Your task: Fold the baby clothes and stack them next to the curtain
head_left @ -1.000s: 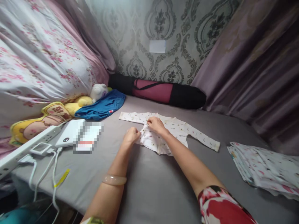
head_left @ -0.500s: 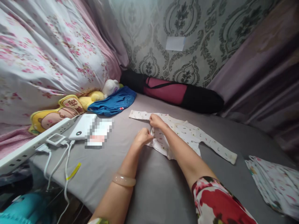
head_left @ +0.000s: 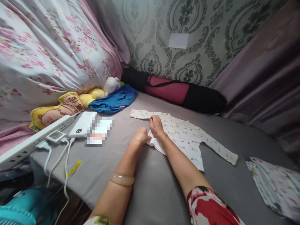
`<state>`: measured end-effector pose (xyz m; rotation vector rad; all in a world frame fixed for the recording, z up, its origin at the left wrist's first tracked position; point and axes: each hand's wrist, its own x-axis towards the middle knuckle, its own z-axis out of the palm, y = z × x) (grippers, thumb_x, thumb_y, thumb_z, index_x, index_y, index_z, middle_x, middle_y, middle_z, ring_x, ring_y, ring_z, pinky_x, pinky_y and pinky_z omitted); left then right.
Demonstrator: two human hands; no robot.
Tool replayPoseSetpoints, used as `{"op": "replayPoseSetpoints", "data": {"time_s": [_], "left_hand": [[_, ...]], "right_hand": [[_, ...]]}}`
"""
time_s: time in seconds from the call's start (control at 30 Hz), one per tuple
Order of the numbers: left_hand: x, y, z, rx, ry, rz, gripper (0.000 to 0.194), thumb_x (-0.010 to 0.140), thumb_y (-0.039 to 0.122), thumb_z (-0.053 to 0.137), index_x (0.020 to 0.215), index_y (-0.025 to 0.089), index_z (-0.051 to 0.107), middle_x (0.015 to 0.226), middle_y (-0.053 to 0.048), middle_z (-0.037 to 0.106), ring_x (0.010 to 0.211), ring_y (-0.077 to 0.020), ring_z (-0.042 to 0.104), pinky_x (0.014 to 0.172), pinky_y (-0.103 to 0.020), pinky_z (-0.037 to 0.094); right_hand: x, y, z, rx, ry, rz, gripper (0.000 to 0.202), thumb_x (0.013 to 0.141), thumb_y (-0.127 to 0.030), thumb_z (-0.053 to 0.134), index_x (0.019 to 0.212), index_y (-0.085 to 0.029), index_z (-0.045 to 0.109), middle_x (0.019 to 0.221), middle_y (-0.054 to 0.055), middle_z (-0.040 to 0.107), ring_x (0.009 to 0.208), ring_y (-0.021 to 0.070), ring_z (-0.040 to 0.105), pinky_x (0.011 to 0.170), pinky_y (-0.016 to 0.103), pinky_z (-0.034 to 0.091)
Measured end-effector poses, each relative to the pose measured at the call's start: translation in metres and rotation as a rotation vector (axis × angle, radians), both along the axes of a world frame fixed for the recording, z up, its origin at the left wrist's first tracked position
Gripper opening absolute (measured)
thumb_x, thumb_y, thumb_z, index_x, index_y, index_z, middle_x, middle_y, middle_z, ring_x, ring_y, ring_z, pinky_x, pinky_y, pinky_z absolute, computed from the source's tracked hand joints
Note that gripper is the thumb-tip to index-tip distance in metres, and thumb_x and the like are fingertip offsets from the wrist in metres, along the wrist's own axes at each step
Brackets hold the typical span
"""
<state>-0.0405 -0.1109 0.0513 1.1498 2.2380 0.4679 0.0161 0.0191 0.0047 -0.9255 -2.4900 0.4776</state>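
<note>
A small white long-sleeved baby shirt with a fine print lies spread on the grey bed sheet, its sleeves stretched out to both sides. My left hand pinches the shirt's left side edge near the hem. Just above it, my right hand is closed on the cloth where the left sleeve joins the body; its fingertips are partly hidden. My right forearm covers part of the hem. A bangle circles my left wrist.
Folded printed cloth lies at the right. On the left are a power strip, cables, a white device, a blurred-out item, a blue garment and plush toys. A long black and maroon bag rests along the wall.
The shirt's body lies flatter, with more of its front and lower hem showing. My right hand has shifted slightly and its fingers are lower on the cloth. The view has moved a little.
</note>
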Motion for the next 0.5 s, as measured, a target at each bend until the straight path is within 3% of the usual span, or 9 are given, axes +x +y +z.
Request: {"op": "replayPoseSetpoints", "data": {"time_s": [0.13, 0.23, 0.37, 0.43, 0.5], "left_hand": [[-0.004, -0.003, 0.004, -0.015, -0.037, -0.035, 0.012, 0.068, 0.027, 0.066, 0.065, 0.017, 0.06, 0.056, 0.0, 0.054, 0.062, -0.0162, 0.056, 0.053, -0.024, 0.034], [-0.004, -0.004, 0.006, -0.027, -0.042, -0.055, 0.01, 0.067, 0.025, 0.065, 0.063, 0.017, 0.061, 0.053, 0.001, 0.052, 0.059, -0.0152, 0.055, 0.052, -0.024, 0.033], [-0.002, -0.005, 0.011, -0.042, 0.037, -0.034, 0.008, 0.068, 0.024, 0.064, 0.069, 0.016, 0.064, 0.059, -0.002, 0.058, 0.065, -0.0168, 0.057, 0.055, -0.025, 0.035], [-0.002, -0.007, 0.014, -0.064, 0.051, -0.047, 0.01, 0.071, 0.025, 0.063, 0.07, 0.016, 0.065, 0.06, -0.003, 0.06, 0.065, -0.0168, 0.058, 0.055, -0.024, 0.036], [-0.004, -0.008, 0.016, -0.094, 0.054, -0.07, 0.01, 0.072, 0.025, 0.061, 0.07, 0.015, 0.065, 0.06, -0.003, 0.06, 0.063, -0.0161, 0.057, 0.054, -0.024, 0.036]], "right_hand": [[0.017, 0.006, 0.012, -0.161, -0.014, 0.076, 0.029, 0.094, -0.018, 0.035, 0.111, -0.014, 0.057, 0.113, 0.011, 0.06, 0.109, 0.0172, 0.052, 0.096, 0.028, 0.037], [0.036, -0.002, 0.017, -0.163, -0.048, 0.093, 0.038, 0.094, -0.019, 0.034, 0.126, -0.009, 0.051, 0.128, 0.014, 0.056, 0.119, 0.0165, 0.049, 0.102, 0.028, 0.034], [0.054, -0.032, 0.018, -0.124, -0.249, 0.091, 0.056, 0.097, -0.034, 0.032, 0.146, -0.007, 0.031, 0.155, 0.017, 0.027, 0.143, 0.0233, 0.022, 0.115, 0.041, 0.015], [0.061, -0.05, 0.019, -0.128, -0.344, 0.089, 0.063, 0.098, -0.04, 0.027, 0.151, -0.006, 0.022, 0.159, 0.015, 0.014, 0.147, 0.0248, 0.009, 0.117, 0.045, 0.006], [0.071, -0.069, 0.02, -0.13, -0.388, 0.108, 0.065, 0.099, -0.043, 0.024, 0.152, -0.006, 0.019, 0.16, 0.014, 0.01, 0.147, 0.0247, 0.004, 0.118, 0.046, 0.002]]}}
